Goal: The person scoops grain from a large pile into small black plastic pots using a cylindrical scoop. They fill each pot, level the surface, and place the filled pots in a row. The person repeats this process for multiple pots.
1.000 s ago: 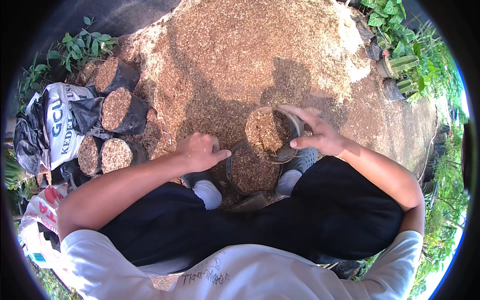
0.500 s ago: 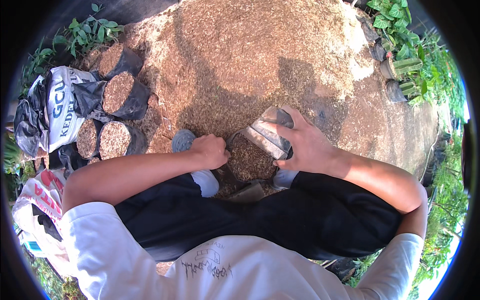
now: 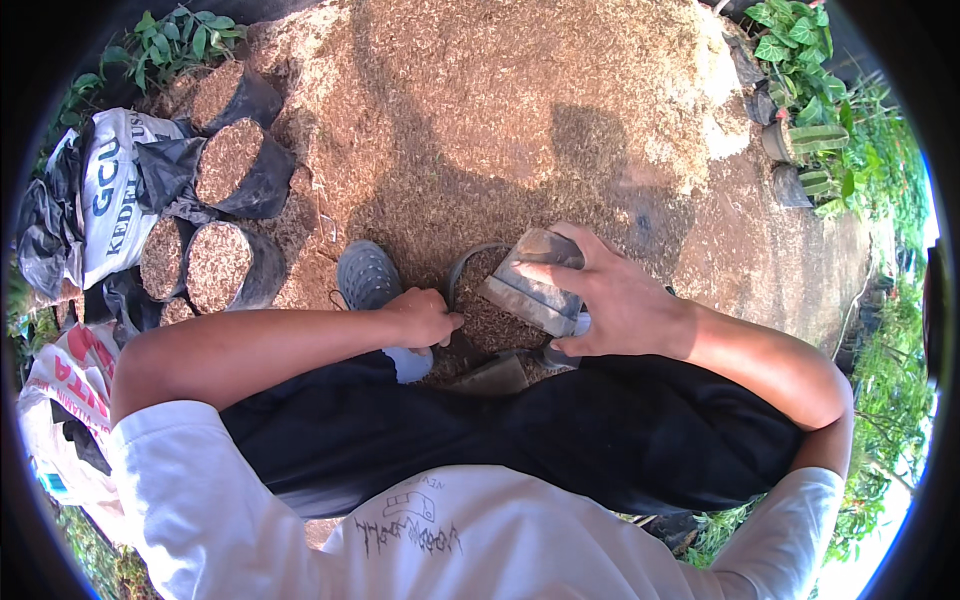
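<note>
1. Looking down through the head view, the person crouches at the near edge of a broad mound of brown husk-like potting mix [image 3: 520, 120]. A black grow bag [image 3: 490, 300] stands open between the feet, just far of the dark trousers [image 3: 520, 440] and right of the grey clog [image 3: 366, 275].

2. The bag looks like thin soft plastic, partly filled. I judge it floppy and light at the rim but growing heavy at the base, so the rim is the place to hold it open, and the bottom the place to lift it.

3. The left hand [image 3: 425, 318] is closed small, fingers curled in at the bag's near-left rim. It seems to pinch the edge, though the pinch itself is hidden.

4. The right hand [image 3: 610, 300] is spread wide, fingers laid over a flat grey scoop [image 3: 530, 285] tilted above the bag's mouth, thumb under its near end. The scoop looks stiff and easy to grip.

5. At the far left stand filled black bags [image 3: 232, 165], brimful of the same mix and close together, beside a crumpled white sack [image 3: 105, 210]. Another printed sack [image 3: 60, 380] lies at the near left.

6. At the far right, green plants [image 3: 800, 50] border the mound.
</note>
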Demonstrator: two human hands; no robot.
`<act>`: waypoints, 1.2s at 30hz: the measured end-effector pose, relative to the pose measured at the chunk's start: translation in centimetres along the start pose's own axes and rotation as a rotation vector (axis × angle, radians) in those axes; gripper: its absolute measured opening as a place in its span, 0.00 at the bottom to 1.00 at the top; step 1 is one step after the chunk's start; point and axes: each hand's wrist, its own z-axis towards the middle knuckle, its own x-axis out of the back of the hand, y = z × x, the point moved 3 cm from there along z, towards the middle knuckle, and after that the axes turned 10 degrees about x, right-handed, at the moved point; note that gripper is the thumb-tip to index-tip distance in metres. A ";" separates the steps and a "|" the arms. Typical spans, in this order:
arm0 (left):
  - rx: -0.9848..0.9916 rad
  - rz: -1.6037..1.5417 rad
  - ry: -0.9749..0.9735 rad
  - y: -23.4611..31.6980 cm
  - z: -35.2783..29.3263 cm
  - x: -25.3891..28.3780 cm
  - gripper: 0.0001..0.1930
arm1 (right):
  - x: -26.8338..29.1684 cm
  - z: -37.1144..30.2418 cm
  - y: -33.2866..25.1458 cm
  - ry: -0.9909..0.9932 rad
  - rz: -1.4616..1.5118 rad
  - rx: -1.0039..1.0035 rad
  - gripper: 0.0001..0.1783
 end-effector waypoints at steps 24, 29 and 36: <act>0.137 -0.514 -0.346 -0.4 1.3 -6.2 0.32 | 1.2 -0.4 -0.7 -0.078 -0.007 -0.041 0.49; 0.070 -0.541 -0.347 -0.1 1.7 -6.9 0.28 | 1.5 -0.2 -1.1 -0.006 -0.048 -0.041 0.49; 0.023 -0.550 -0.327 0.2 1.3 -6.3 0.21 | 2.6 0.5 -1.3 0.049 -0.181 0.009 0.47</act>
